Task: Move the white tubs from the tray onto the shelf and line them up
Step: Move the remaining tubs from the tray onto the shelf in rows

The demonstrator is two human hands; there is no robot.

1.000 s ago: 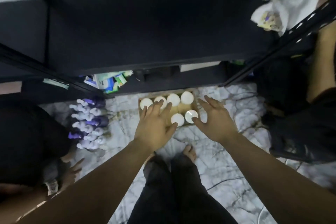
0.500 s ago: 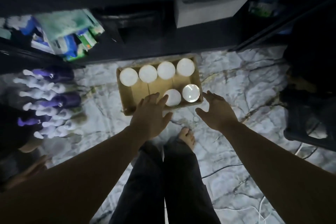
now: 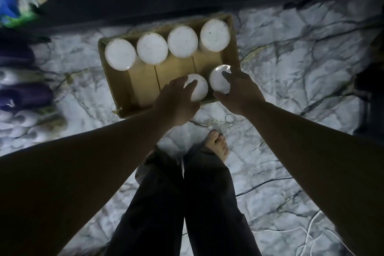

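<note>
Hands reached the tray's near tubs

Left hand and right hand dropped spread onto two tubs in the tray; grasp unconfirmed, lift pending.

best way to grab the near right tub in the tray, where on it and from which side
Grip the near right tub round its lid rim and upper wall, coming straight down from above. It stands upright, with the tray wall beside it and its neighbour tub close alongside, so the sides are crowded. The right hand already reaches over it that way.
</note>
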